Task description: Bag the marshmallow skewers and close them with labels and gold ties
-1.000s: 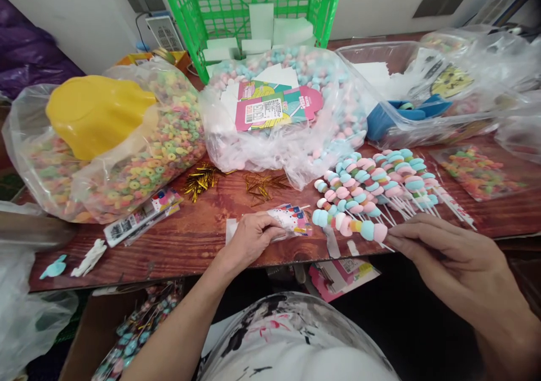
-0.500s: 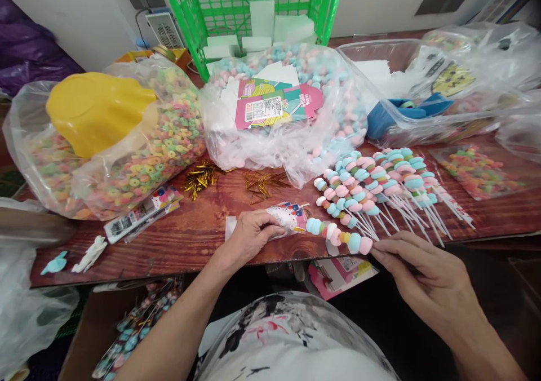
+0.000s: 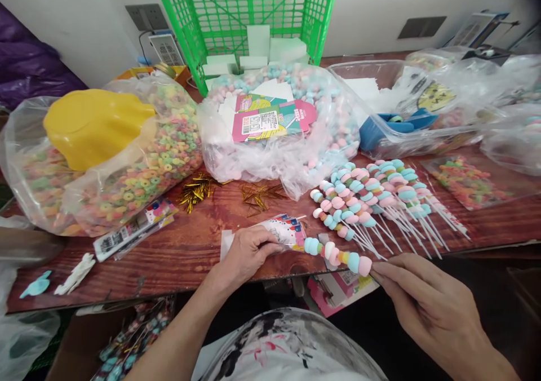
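My right hand (image 3: 426, 299) pinches the end of a marshmallow skewer (image 3: 333, 254), next to its pink end piece. Blue, pink, white and yellow-green candies are threaded along it. The skewer's far tip lies at the mouth of a clear printed wrapper bag (image 3: 287, 229); whether it is inside I cannot tell. My left hand (image 3: 251, 251) has its thumb and fingers closed on that bag, near the table's front edge. To the right of the bag, a pile of finished marshmallow skewers (image 3: 363, 192) lies with white sticks pointing toward me.
Behind are a bag of gummy rings (image 3: 164, 167) with a yellow bowl (image 3: 97, 124), a bag of marshmallows (image 3: 338, 110) with printed cards (image 3: 274, 120), and a green crate (image 3: 249, 9). Gold twist ties (image 3: 198, 191) lie mid-table. At right are a clear tub (image 3: 406, 133) and a gummy packet (image 3: 469, 178).
The view has shifted slightly, so the scene sits lower. Both hands keep their hold, and the skewer stays at the mouth of the bag.
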Motion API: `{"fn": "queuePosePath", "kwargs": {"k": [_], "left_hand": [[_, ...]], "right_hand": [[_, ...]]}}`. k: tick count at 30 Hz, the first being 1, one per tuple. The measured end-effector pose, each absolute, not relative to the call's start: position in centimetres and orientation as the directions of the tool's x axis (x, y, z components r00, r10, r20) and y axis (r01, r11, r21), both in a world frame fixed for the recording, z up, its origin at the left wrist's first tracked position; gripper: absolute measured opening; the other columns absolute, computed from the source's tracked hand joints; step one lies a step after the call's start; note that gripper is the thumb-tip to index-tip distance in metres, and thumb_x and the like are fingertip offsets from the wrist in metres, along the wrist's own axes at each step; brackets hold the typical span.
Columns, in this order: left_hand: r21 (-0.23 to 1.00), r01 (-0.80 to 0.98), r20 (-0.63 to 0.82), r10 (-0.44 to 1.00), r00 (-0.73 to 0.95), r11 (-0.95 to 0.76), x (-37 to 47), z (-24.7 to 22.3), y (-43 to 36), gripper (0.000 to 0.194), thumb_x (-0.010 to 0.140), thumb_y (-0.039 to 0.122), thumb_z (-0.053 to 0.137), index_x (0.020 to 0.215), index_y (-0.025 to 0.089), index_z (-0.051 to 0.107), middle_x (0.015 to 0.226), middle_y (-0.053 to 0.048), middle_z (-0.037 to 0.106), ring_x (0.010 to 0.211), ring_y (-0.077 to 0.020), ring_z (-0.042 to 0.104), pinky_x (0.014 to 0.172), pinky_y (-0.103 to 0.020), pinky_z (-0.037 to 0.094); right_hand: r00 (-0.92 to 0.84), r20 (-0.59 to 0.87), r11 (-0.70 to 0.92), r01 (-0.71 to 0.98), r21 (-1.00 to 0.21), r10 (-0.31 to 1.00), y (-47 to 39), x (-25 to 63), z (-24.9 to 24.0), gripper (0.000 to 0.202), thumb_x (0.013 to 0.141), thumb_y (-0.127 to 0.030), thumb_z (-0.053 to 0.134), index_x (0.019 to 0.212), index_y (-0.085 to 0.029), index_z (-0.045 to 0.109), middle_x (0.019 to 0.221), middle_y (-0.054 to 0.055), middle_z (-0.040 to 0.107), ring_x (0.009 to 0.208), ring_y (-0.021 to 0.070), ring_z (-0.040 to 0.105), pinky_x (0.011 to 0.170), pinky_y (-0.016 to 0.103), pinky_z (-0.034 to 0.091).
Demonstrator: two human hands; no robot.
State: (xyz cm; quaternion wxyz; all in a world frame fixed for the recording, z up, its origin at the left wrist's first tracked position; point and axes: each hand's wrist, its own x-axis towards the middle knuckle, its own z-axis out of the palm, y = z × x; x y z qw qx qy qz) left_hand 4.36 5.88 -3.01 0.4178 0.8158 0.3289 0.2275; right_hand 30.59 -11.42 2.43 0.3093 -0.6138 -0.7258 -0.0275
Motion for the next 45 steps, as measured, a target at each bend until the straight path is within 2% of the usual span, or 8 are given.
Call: {"fn": "queuePosePath", "kwargs": {"k": [5, 11, 15, 21, 26, 33, 37, 45], "left_hand": [[0.821, 0.370, 0.083, 0.731, 0.677, -0.435, 4.5, -2.8, 5.9, 0.011, 0.079, 0.018, 0.069, 0.068, 0.017, 0.070, 0.067, 0.000, 0.065, 0.064, -0.0120, 0.058, 0.062, -0.022, 0.042], [0.825, 0.424, 0.036, 0.783, 0.621, -0.374, 4.9, -2.8, 5.8, 0.014, 0.074, 0.018, 0.074, 0.063, 0.015, 0.065, 0.062, 0.003, 0.061, 0.058, -0.0093, 0.052, 0.059, -0.020, 0.037], [0.850, 0.416, -0.002, 0.787, 0.617, -0.324, 4.9, -2.9, 6.1, 0.013, 0.073, 0.020, 0.076, 0.064, 0.015, 0.067, 0.061, 0.004, 0.061, 0.057, -0.0088, 0.051, 0.058, -0.020, 0.037], [0.870, 0.395, -0.035, 0.763, 0.645, -0.295, 4.7, -2.9, 6.5, 0.010, 0.073, 0.021, 0.076, 0.067, 0.015, 0.070, 0.064, 0.002, 0.065, 0.061, -0.0096, 0.054, 0.060, -0.020, 0.039], [0.879, 0.384, -0.039, 0.760, 0.649, -0.283, 4.7, -2.9, 6.5, 0.008, 0.073, 0.021, 0.076, 0.070, 0.015, 0.071, 0.065, 0.003, 0.064, 0.060, -0.0087, 0.053, 0.059, -0.019, 0.038], [0.868, 0.421, -0.074, 0.769, 0.635, -0.263, 4.9, -2.9, 6.6, 0.009, 0.073, 0.021, 0.075, 0.068, 0.015, 0.071, 0.060, 0.004, 0.060, 0.056, -0.0074, 0.048, 0.055, -0.018, 0.035], [0.871, 0.404, -0.062, 0.755, 0.653, -0.278, 4.8, -3.4, 6.8, 0.009, 0.074, 0.022, 0.075, 0.069, 0.015, 0.071, 0.063, 0.003, 0.064, 0.058, -0.0084, 0.051, 0.056, -0.019, 0.036], [0.881, 0.364, -0.018, 0.745, 0.666, -0.304, 4.8, -3.7, 6.6, 0.010, 0.074, 0.024, 0.075, 0.070, 0.015, 0.071, 0.066, 0.001, 0.066, 0.061, -0.0100, 0.054, 0.059, -0.020, 0.039]], "right_hand": [[-0.047, 0.564, 0.219, 0.945, -0.242, 0.825, -11.1, 30.3, 2.3, 0.030, 0.081, -0.006, 0.062, 0.106, -0.023, 0.064, 0.088, 0.003, 0.064, 0.074, 0.0151, 0.062, 0.067, 0.028, 0.051], [0.102, 0.648, 0.113, 0.953, -0.282, 0.754, -11.9, 30.2, 2.6, 0.036, 0.080, -0.005, 0.065, 0.108, -0.028, 0.064, 0.090, 0.002, 0.063, 0.070, 0.0159, 0.062, 0.066, 0.031, 0.050], [0.135, 0.640, 0.081, 0.952, -0.297, 0.757, -13.0, 30.0, 2.3, 0.038, 0.079, -0.005, 0.067, 0.108, -0.029, 0.065, 0.088, 0.001, 0.063, 0.065, 0.0148, 0.061, 0.061, 0.030, 0.048], [0.120, 0.632, 0.133, 0.931, -0.339, 0.765, -14.0, 29.3, 0.6, 0.033, 0.078, -0.001, 0.068, 0.104, -0.022, 0.067, 0.084, 0.001, 0.062, 0.064, 0.0116, 0.058, 0.058, 0.026, 0.047], [0.012, 0.661, 0.212, 0.943, -0.258, 0.751, -13.9, 29.0, -0.7, 0.034, 0.074, 0.004, 0.068, 0.101, -0.016, 0.068, 0.081, 0.004, 0.062, 0.065, 0.0119, 0.055, 0.058, 0.026, 0.045], [-0.089, 0.676, 0.266, 0.950, -0.162, 0.732, -13.7, 28.8, -0.6, 0.035, 0.074, 0.004, 0.065, 0.103, -0.014, 0.067, 0.078, 0.004, 0.061, 0.066, 0.0139, 0.053, 0.060, 0.027, 0.044], [-0.193, 0.624, 0.328, 0.938, -0.109, 0.757, -13.8, 29.8, -0.1, 0.034, 0.076, 0.001, 0.062, 0.106, -0.014, 0.066, 0.079, 0.006, 0.062, 0.069, 0.0161, 0.054, 0.062, 0.030, 0.044], [-0.386, 0.552, 0.414, 0.907, 0.079, 0.739, -13.4, 31.2, 2.1, 0.026, 0.083, -0.002, 0.052, 0.101, -0.015, 0.066, 0.080, 0.006, 0.062, 0.071, 0.0174, 0.056, 0.063, 0.034, 0.042]]}}
